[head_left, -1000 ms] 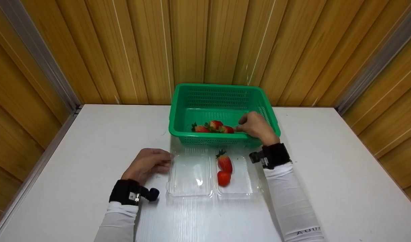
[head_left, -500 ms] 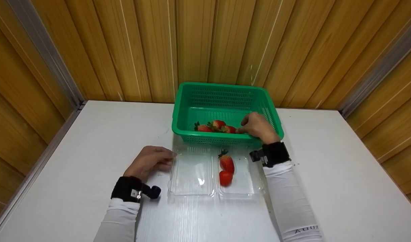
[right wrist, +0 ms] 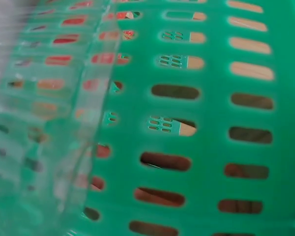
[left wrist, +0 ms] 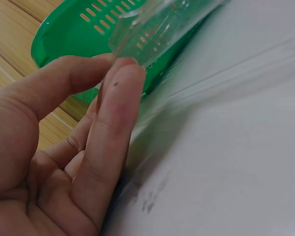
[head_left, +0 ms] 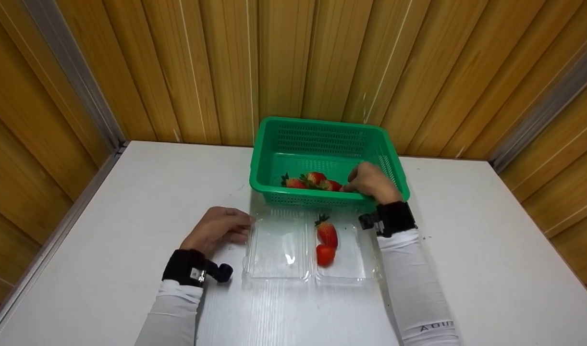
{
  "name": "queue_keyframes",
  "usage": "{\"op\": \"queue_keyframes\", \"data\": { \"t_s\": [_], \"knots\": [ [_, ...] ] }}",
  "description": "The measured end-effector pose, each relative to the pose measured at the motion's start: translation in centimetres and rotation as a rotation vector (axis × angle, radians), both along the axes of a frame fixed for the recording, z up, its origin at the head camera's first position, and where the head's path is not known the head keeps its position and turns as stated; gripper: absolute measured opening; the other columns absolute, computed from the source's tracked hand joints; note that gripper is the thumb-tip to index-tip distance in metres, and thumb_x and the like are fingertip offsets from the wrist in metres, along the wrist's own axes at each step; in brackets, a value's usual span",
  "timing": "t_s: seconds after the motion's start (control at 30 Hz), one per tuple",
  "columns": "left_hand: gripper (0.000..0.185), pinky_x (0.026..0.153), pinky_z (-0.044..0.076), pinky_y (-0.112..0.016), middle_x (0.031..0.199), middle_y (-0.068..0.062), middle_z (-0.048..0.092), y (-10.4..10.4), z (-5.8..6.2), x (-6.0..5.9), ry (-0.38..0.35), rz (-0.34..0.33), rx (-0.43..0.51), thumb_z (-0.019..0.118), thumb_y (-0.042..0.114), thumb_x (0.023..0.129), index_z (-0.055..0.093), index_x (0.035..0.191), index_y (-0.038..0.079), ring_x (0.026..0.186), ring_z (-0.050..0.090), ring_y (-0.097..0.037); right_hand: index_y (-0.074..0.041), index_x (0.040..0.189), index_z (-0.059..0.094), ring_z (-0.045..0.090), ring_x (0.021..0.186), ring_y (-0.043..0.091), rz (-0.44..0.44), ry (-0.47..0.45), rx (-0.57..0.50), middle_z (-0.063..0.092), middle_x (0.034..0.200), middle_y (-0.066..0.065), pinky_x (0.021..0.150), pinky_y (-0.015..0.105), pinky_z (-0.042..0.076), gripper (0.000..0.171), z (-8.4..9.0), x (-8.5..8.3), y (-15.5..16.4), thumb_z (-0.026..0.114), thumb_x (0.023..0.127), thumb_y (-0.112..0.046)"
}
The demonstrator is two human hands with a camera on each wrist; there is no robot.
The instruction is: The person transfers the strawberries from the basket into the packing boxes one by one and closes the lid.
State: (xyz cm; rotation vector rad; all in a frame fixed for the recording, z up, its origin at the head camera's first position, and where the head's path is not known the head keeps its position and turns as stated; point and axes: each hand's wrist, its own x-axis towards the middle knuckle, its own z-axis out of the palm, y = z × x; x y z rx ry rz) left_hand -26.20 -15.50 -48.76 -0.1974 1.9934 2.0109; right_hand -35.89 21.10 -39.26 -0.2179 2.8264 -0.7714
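A green basket point(head_left: 322, 139) stands at the back of the white table and holds three strawberries point(head_left: 313, 180). My right hand point(head_left: 370, 181) reaches over the basket's near rim, its curled fingertips closed on the rightmost strawberry point(head_left: 335, 185). In front of the basket lies an open clear clamshell container point(head_left: 276, 250) with two strawberries point(head_left: 326, 242) in its right half. My left hand point(head_left: 220, 228) pinches the container's left rim between thumb point(left wrist: 64, 83) and forefinger point(left wrist: 113, 128). The right wrist view shows only the basket wall point(right wrist: 211, 123) and the container's clear edge point(right wrist: 64, 123).
The white table point(head_left: 466, 250) is boxed in by wooden panel walls point(head_left: 178, 67) at the back and both sides. The basket sits against the back wall, touching the container's far edge.
Both hands stay almost where they were. The right hand's fingertips have settled a little closer onto the rightmost strawberry in the basket. The view has shifted slightly.
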Motion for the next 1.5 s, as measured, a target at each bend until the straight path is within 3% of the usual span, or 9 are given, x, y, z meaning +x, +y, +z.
{"op": "queue_keyframes", "data": {
  "t_s": [0.17, 0.4, 0.57, 0.77, 0.9, 1.2, 1.5],
  "knots": [
    [0.026, 0.074, 0.065, -0.03, 0.093, -0.014, 0.071, 0.0, 0.1, 0.0, 0.009, -0.019, -0.018, 0.084, 0.014, 0.091, 0.077, 0.107, -0.004, 0.074, 0.073, -0.019, 0.007, 0.111, 0.077, 0.058, 0.083, 0.02, 0.029, -0.008, 0.002, 0.071, 0.103, 0.012, 0.066, 0.028, 0.05, 0.032, -0.1, -0.3, -0.1, 0.082, 0.092, -0.018],
    [0.026, 0.072, 0.065, -0.031, 0.091, -0.014, 0.072, -0.1, 0.2, 0.0, 0.027, -0.026, -0.002, 0.084, 0.014, 0.091, 0.076, 0.108, -0.004, 0.073, 0.073, -0.018, 0.003, 0.097, 0.077, 0.049, 0.072, 0.016, 0.056, -0.014, 0.006, 0.058, 0.082, 0.001, 0.058, 0.026, 0.042, 0.021, -0.2, -0.7, 0.0, 0.082, 0.091, -0.017],
    [0.026, 0.072, 0.065, -0.031, 0.089, -0.014, 0.073, -0.1, 0.1, 0.0, 0.012, -0.014, -0.021, 0.084, 0.015, 0.091, 0.077, 0.107, -0.003, 0.071, 0.074, -0.018, 0.004, 0.101, 0.078, 0.051, 0.072, 0.016, 0.062, -0.025, 0.011, 0.061, 0.085, 0.004, 0.058, 0.027, 0.043, 0.023, -0.3, -0.8, 0.0, 0.082, 0.092, -0.017],
    [0.025, 0.071, 0.065, -0.031, 0.087, -0.014, 0.073, 0.0, 0.0, 0.0, 0.005, -0.001, -0.021, 0.084, 0.015, 0.089, 0.078, 0.105, -0.002, 0.07, 0.073, -0.019, 0.009, 0.118, 0.075, 0.061, 0.088, 0.024, 0.065, -0.045, 0.047, 0.073, 0.117, 0.021, 0.071, 0.032, 0.054, 0.037, -0.3, -0.8, -0.1, 0.079, 0.095, -0.019],
    [0.025, 0.07, 0.065, -0.03, 0.086, -0.013, 0.072, 0.0, 0.1, 0.0, 0.011, -0.003, -0.01, 0.084, 0.015, 0.09, 0.078, 0.106, -0.003, 0.068, 0.073, -0.018, 0.009, 0.12, 0.074, 0.062, 0.091, 0.025, 0.065, -0.06, 0.068, 0.072, 0.121, 0.023, 0.074, 0.035, 0.055, 0.038, -0.2, -0.8, -0.2, 0.078, 0.095, -0.019],
    [0.026, 0.07, 0.065, -0.029, 0.085, -0.012, 0.071, 0.0, 0.1, -0.1, 0.024, -0.014, 0.013, 0.085, 0.013, 0.09, 0.077, 0.106, -0.005, 0.067, 0.072, -0.016, 0.007, 0.116, 0.076, 0.059, 0.086, 0.022, 0.091, -0.071, 0.106, 0.073, 0.11, 0.016, 0.068, 0.031, 0.051, 0.032, -0.2, -1.0, -0.2, 0.075, 0.096, -0.018],
    [0.024, 0.071, 0.065, -0.03, 0.089, -0.013, 0.072, -0.1, -0.1, -0.1, 0.013, -0.011, -0.003, 0.083, 0.014, 0.09, 0.077, 0.105, -0.004, 0.068, 0.072, -0.017, 0.004, 0.103, 0.079, 0.054, 0.073, 0.019, 0.105, -0.08, 0.094, 0.067, 0.087, 0.006, 0.059, 0.028, 0.045, 0.021, -0.4, -1.2, 0.0, 0.075, 0.094, -0.014]
  ]
}}
